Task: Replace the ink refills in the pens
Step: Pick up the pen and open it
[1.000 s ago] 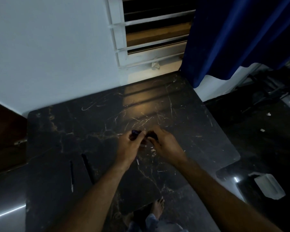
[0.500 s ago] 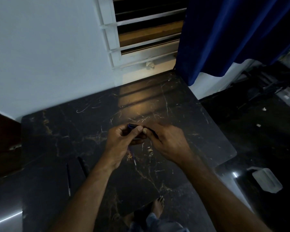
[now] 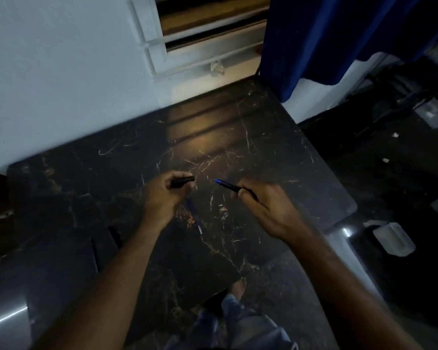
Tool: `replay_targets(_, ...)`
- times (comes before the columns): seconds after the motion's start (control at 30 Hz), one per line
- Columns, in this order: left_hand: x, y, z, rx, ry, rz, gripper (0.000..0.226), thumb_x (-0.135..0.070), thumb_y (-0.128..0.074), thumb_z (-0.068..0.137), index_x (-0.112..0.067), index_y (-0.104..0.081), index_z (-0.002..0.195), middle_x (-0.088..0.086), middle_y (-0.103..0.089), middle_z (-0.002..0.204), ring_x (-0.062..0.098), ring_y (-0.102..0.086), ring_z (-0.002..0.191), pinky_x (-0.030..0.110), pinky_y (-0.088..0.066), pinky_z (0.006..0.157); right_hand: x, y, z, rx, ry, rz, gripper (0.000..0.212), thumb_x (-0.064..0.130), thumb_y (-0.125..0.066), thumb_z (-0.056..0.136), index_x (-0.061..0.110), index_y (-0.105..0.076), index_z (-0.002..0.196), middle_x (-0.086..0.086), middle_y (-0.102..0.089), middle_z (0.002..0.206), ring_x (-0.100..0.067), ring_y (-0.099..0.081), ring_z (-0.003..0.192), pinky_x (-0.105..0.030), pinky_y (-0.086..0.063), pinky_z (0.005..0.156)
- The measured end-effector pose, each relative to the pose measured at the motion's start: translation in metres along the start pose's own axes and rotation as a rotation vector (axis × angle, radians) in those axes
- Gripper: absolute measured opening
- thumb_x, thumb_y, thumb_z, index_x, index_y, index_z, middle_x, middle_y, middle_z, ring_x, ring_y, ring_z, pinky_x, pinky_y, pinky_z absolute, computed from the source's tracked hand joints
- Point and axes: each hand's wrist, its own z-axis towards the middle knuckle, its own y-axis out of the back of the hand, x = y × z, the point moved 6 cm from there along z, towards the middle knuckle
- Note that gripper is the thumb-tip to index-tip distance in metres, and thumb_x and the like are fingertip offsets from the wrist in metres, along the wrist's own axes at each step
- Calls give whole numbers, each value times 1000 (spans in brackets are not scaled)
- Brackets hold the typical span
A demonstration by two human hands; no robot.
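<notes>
My left hand [image 3: 162, 200] grips a short black pen cap [image 3: 182, 182] over the dark marble table [image 3: 238, 137]. My right hand [image 3: 266, 205] holds the black pen body [image 3: 229, 186], its blue tip pointing left towards the cap, a small gap between the two. A thin blue refill [image 3: 194, 215] lies on the table between my hands, just below the left one. Two more dark pens [image 3: 94, 251] [image 3: 114, 236] lie near the table's left edge.
A white wall and a barred window [image 3: 208, 34] stand behind the table. A blue curtain [image 3: 339, 34] hangs at the back right. On the dark floor to the right sits a white box [image 3: 393, 238]. My foot [image 3: 238, 289] shows under the front edge.
My hands were together on the pen; now they have pulled apart, the cap in the left hand and the pen body in the right. The view has shifted closer.
</notes>
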Motion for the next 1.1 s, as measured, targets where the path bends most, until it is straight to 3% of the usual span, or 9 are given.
replay_targets(0.13,21,-21,33,37,-127,330,15,-16,-80,88,-23,-79,100,-13,-75,95,-6,-68,88,16,-52,81,-6,-13,0,3,-15,20,18,22,-51,104,16,-68,99,5,-58,80,-8,-52,67,-23,-37,58)
replay_targets(0.27,47,-31,51,61,-286,623,20,-31,-70,80,-27,-79,98,-4,-74,112,24,-63,116,48,-47,102,-9,-19,2,-21,-8,18,15,17,-55,103,14,-70,105,4,-58,85,-6,-52,74,-16,-34,63)
replay_targets(0.37,67,-31,57,60,-270,672,21,-33,-71,81,-30,-78,101,-3,-67,126,24,-54,134,56,-38,113,-9,-21,3,-20,-10,24,17,15,-57,102,13,-72,109,7,-57,86,-5,-53,77,-11,-35,66)
replay_targets(0.63,57,-27,60,59,-278,695,38,-37,-68,80,-30,-73,117,-4,-62,137,23,-48,139,59,-34,118,-14,-29,10,-18,-22,63,21,13,-58,102,14,-74,115,7,-61,90,-8,-56,79,-16,-39,65)
replay_targets(0.73,27,-12,53,-49,-199,417,39,-14,-66,86,-20,-71,124,0,-68,129,16,-59,125,47,-48,111,-14,-21,13,-70,-51,202,20,14,-64,100,16,-76,115,7,-69,92,-8,-63,80,-16,-43,69)
replay_targets(0.8,-6,-5,38,-56,-102,81,33,0,-62,93,-14,-73,121,1,-76,108,14,-70,104,40,-59,94,-10,-11,17,-99,-91,374,18,12,-70,97,15,-78,113,6,-75,93,-6,-68,79,-19,-48,69)
replay_targets(0.87,-43,-9,14,109,-20,-266,30,0,-55,97,-9,-73,119,5,-74,95,18,-73,92,34,-61,81,-1,0,24,-121,-86,549,14,9,-72,95,8,-78,108,-1,-76,87,-7,-65,68,-23,-49,61)
replay_targets(0.93,-74,-14,-12,282,24,-530,29,-6,-58,94,-8,-74,118,8,-71,100,21,-73,92,34,-62,77,10,11,31,-161,-48,722,11,6,-72,94,-2,-75,100,-10,-72,77,-18,-58,58,-28,-47,50)
replay_targets(1.1,-110,-13,-30,173,-57,-597,20,-8,-76,87,-8,-76,107,10,-76,96,20,-76,83,30,-63,71,30,15,40,-205,-86,1037,10,10,-77,84,4,-71,87,-9,-66,69,-13,-53,51,-24,-43,42)
